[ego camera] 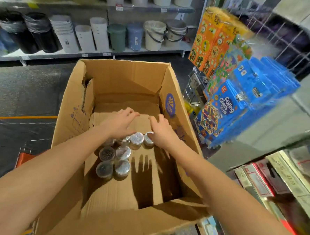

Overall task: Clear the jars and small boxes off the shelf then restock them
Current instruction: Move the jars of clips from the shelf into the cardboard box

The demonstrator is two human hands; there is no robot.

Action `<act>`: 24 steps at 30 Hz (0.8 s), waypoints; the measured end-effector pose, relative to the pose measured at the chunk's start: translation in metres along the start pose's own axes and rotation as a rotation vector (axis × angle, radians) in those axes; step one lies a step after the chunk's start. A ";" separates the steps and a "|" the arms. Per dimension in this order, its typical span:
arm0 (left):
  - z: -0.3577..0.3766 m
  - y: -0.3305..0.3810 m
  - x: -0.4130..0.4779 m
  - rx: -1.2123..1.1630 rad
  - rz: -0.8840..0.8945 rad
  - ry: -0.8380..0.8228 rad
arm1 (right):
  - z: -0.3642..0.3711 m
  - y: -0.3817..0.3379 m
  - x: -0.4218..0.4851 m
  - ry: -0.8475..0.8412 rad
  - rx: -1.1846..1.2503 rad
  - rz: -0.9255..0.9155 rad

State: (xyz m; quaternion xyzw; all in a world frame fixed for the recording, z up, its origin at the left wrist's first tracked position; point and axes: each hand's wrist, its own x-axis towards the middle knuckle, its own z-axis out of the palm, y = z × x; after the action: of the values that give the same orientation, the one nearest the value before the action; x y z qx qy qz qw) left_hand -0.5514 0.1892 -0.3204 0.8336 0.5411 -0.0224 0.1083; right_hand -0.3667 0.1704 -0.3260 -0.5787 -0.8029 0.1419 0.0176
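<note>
Head view, one moment.

Large brown corrugated cardboard box (117, 75) stood open on the dark floor (25, 91), flaps up. Both forearms reached down into it.

Contents: a cluster of small clear round jars with shiny lids (122, 167) sat upright on the box bottom, left of centre, packed touching in rough rows. At least seven lids were visible, and more may have been hidden under the hands. The right half of the bottom was bare cardboard. No small boxes were seen inside.

Left hand (122, 123): held over the far end of the cluster, fingers loosely extended and pointing forward. No grip was visible, but the underside of the palm was hidden.

Right hand (160, 134): fingers stretched out and released, thumb edge against the lid of the far-right jar (148, 137). It was not wrapped around the jar.

Surroundings: blue "Flying Chess" game boxes (224, 103) hung on a wire rack to the right, and flat packaged items lay on a low shelf (255, 179) at lower right. Plastic bins (117, 36) lined the far shelving.

Progress (judgement): clearing looked partly done, with a batch of jars already in the box. The source shelf could not be identified for certain, so the amount remaining there was unknown. The small boxes appeared untouched and restocking had not begun.
</note>
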 end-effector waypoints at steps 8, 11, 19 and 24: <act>-0.097 0.103 -0.035 -0.095 0.252 0.381 | -0.116 0.019 -0.123 0.365 0.146 -0.012; -0.127 0.157 -0.040 -0.134 0.379 0.471 | -0.155 0.043 -0.183 0.495 0.132 0.090; -0.180 0.331 -0.060 -0.109 0.796 0.520 | -0.220 0.092 -0.351 0.723 0.006 0.396; -0.191 0.423 -0.069 -0.121 0.961 0.504 | -0.241 0.109 -0.430 0.829 -0.077 0.522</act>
State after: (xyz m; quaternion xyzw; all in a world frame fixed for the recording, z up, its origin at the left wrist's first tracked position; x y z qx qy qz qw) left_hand -0.2110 0.0011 -0.0574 0.9589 0.1089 0.2611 0.0209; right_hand -0.0777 -0.1491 -0.0636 -0.7687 -0.5611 -0.1302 0.2781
